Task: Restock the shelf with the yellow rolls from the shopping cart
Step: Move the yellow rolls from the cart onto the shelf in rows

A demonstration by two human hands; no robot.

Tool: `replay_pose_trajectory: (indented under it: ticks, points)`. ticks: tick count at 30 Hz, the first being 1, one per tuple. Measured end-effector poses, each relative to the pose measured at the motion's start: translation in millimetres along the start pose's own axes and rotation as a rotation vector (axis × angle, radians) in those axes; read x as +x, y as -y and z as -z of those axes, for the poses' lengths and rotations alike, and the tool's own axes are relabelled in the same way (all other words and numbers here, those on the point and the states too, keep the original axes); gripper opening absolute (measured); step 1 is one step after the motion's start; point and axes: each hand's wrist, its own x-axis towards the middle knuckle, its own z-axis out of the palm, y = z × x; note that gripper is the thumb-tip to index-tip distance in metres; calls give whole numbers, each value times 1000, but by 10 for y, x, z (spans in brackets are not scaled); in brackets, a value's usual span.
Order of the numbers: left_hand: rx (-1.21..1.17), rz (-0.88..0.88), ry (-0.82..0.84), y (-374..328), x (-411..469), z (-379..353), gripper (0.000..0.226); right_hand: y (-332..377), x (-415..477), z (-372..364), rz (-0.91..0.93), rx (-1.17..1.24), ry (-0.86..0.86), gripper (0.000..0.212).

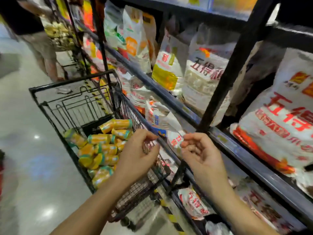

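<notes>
Evidently light and soft-wrapped, the yellow rolls (101, 146) lie heaped inside the shopping cart (72, 92). Over the cart's rim nearest the shelf (250, 158), left hand (138, 153) and right hand (201, 153) hang loosely curled, apparently holding nothing. Gripping a roll's middle should suit, though the film may be slippery.

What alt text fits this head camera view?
A person's left hand and right hand, loosely curled and empty, hover where a black wire shopping cart of yellow rolls meets a shelf of red-lettered white sacks.
</notes>
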Motion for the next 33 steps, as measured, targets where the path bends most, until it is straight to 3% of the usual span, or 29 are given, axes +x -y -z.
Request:
replay_pose_trajectory:
  ticks: [14,20,28,33]
  points:
    - [-33,755,-66,1864,-531,224,13,-1514,777,-1124,-380,-263,329,32]
    - [-1,941,-125,2452,-351,109,15,-2166,1348,-1492,-376,-484,476,17]
    - [1,1219,-212,3227,135,-211,19,-3071,2471,-2131,-381,-718,796,37]
    - [-111,1380,-291,3715,235,-354,32,-3595,2852,-2592,-355,-770,909,24]
